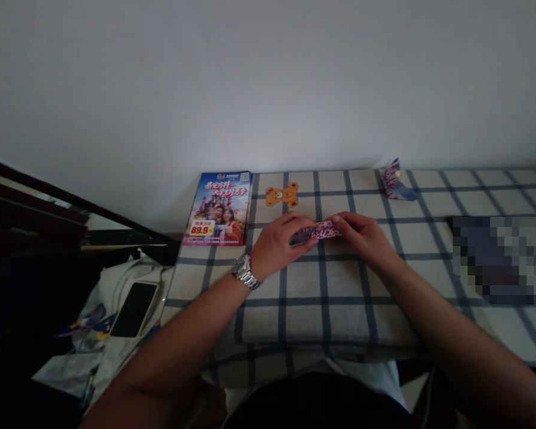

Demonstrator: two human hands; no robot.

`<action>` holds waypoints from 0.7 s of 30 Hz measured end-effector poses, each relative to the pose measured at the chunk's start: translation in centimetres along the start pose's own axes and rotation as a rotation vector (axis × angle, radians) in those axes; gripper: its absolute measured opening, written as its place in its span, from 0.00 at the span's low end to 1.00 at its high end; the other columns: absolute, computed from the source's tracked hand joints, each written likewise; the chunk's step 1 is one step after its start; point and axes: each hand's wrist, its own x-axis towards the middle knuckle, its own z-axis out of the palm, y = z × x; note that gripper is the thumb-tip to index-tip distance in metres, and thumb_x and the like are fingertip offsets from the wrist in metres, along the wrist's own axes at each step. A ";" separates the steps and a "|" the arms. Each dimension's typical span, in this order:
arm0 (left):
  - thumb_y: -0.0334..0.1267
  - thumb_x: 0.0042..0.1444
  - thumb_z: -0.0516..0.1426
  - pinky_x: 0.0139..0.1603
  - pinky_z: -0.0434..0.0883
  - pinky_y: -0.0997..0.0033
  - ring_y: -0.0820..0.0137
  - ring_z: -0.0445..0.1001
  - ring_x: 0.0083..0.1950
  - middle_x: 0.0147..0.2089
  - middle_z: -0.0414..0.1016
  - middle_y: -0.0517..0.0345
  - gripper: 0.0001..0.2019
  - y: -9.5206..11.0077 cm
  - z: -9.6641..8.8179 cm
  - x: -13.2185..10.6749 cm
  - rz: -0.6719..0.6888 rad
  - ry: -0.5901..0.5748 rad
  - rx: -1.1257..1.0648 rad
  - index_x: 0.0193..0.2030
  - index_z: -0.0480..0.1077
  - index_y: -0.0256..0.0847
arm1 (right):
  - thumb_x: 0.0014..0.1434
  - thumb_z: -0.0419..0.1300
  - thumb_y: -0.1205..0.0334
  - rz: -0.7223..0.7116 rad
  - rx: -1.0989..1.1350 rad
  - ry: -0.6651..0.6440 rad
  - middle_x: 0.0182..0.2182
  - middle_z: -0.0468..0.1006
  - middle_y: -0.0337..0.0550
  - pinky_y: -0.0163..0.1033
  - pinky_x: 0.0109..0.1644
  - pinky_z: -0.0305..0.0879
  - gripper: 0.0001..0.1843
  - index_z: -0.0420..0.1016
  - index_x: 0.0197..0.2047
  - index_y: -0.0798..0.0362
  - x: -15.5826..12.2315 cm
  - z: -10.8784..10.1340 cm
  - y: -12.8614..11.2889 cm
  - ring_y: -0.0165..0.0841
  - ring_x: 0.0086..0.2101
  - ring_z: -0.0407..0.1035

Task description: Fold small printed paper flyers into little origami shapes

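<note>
Between my two hands is a small folded paper leaflet (324,230), printed in red, white and blue like the flyers nearby. My left hand (282,244), with a silver watch (245,272) on its wrist, grips the leaflet's left end between thumb and fingers. The right end is pinched by my right hand (360,235). Both hands are low over the checked tablecloth (304,304). Beyond my left hand, a flat orange teddy bear figure (281,195) lies on the cloth. Part of the leaflet is hidden behind my fingers.
A stack of printed flyers (218,208) lies at the table's left end. Near the wall stands a folded paper piece (396,182). To the right is a dark pixelated object (495,259). A phone (134,310) rests on white fabric left of the table.
</note>
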 end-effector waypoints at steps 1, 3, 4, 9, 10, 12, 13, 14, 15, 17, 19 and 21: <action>0.39 0.66 0.63 0.55 0.78 0.61 0.66 0.78 0.52 0.51 0.78 0.54 0.11 0.0 0.0 0.0 -0.008 0.006 -0.006 0.54 0.74 0.43 | 0.67 0.61 0.38 0.004 0.025 -0.010 0.33 0.82 0.42 0.40 0.38 0.72 0.22 0.83 0.42 0.49 0.0 0.0 0.0 0.36 0.32 0.74; 0.39 0.66 0.63 0.55 0.78 0.61 0.66 0.78 0.52 0.51 0.78 0.54 0.12 0.0 0.0 0.0 -0.016 0.016 -0.017 0.54 0.74 0.43 | 0.67 0.61 0.37 0.016 0.077 -0.024 0.35 0.83 0.42 0.41 0.39 0.74 0.23 0.83 0.46 0.48 -0.1 0.1 0.0 0.37 0.33 0.76; 0.38 0.66 0.63 0.56 0.78 0.61 0.66 0.78 0.52 0.51 0.78 0.54 0.12 0.0 0.0 0.0 -0.017 0.020 -0.021 0.55 0.73 0.43 | 0.67 0.61 0.37 0.022 0.099 -0.025 0.36 0.83 0.42 0.42 0.39 0.75 0.24 0.83 0.47 0.48 -0.1 0.1 -0.1 0.38 0.34 0.76; 0.36 0.65 0.64 0.59 0.77 0.59 0.65 0.77 0.55 0.54 0.77 0.53 0.16 -0.1 0.0 0.1 0.016 0.029 -0.003 0.59 0.71 0.43 | 0.68 0.57 0.34 0.037 0.061 -0.012 0.34 0.84 0.43 0.42 0.40 0.74 0.28 0.85 0.44 0.50 -0.1 0.0 -0.5 0.38 0.34 0.76; 0.36 0.65 0.64 0.60 0.77 0.59 0.65 0.77 0.56 0.54 0.77 0.53 0.16 -0.1 0.0 0.1 0.030 0.027 0.006 0.59 0.71 0.43 | 0.69 0.56 0.35 0.025 0.035 -0.012 0.34 0.84 0.43 0.42 0.41 0.73 0.28 0.85 0.43 0.50 -0.1 -0.1 -0.5 0.39 0.36 0.76; 0.36 0.65 0.64 0.59 0.77 0.59 0.65 0.77 0.55 0.54 0.76 0.53 0.15 -0.1 0.0 0.2 0.064 0.023 0.026 0.58 0.71 0.43 | 0.69 0.58 0.36 -0.007 -0.014 -0.012 0.35 0.84 0.43 0.41 0.43 0.72 0.26 0.85 0.41 0.49 0.0 -0.3 -0.5 0.39 0.37 0.76; 0.36 0.66 0.63 0.59 0.77 0.59 0.65 0.77 0.55 0.54 0.76 0.53 0.15 -0.2 0.0 0.2 0.082 0.020 0.036 0.58 0.71 0.43 | 0.68 0.59 0.37 -0.022 -0.031 -0.014 0.36 0.85 0.42 0.41 0.43 0.72 0.25 0.85 0.41 0.49 0.0 -0.3 -0.5 0.38 0.37 0.76; 0.36 0.66 0.63 0.59 0.77 0.58 0.65 0.76 0.55 0.54 0.76 0.53 0.15 -0.2 0.0 0.2 0.097 0.018 0.051 0.58 0.71 0.43 | 0.68 0.60 0.38 -0.033 -0.041 -0.022 0.36 0.85 0.43 0.41 0.43 0.71 0.24 0.84 0.41 0.50 0.1 -0.3 -0.5 0.38 0.37 0.76; 0.36 0.66 0.63 0.59 0.77 0.58 0.64 0.76 0.56 0.54 0.76 0.53 0.15 -0.3 0.1 0.2 0.111 0.013 0.068 0.58 0.71 0.43 | 0.67 0.61 0.39 -0.039 -0.043 -0.035 0.37 0.85 0.43 0.41 0.43 0.72 0.22 0.84 0.41 0.50 0.1 -0.3 -0.5 0.38 0.37 0.76; 0.35 0.66 0.63 0.60 0.76 0.57 0.63 0.76 0.56 0.54 0.76 0.53 0.15 -0.4 0.1 0.2 0.128 0.008 0.095 0.58 0.71 0.44 | 0.65 0.65 0.41 -0.042 -0.026 -0.073 0.37 0.85 0.43 0.42 0.43 0.73 0.20 0.83 0.43 0.50 0.0 -0.1 -0.4 0.38 0.37 0.77; 0.35 0.66 0.63 0.60 0.76 0.57 0.63 0.76 0.57 0.54 0.75 0.53 0.15 -0.4 0.1 0.2 0.134 0.007 0.105 0.58 0.71 0.44 | 0.62 0.68 0.44 -0.046 -0.016 -0.100 0.39 0.86 0.43 0.42 0.43 0.74 0.19 0.83 0.46 0.50 -0.1 0.1 -0.3 0.38 0.38 0.78; 0.35 0.66 0.63 0.61 0.75 0.56 0.63 0.76 0.57 0.54 0.75 0.53 0.15 -0.3 0.0 0.2 0.128 0.012 0.101 0.58 0.72 0.45 | 0.62 0.69 0.46 -0.068 -0.056 -0.090 0.39 0.86 0.43 0.42 0.43 0.74 0.18 0.82 0.47 0.50 -0.2 0.2 0.0 0.38 0.37 0.78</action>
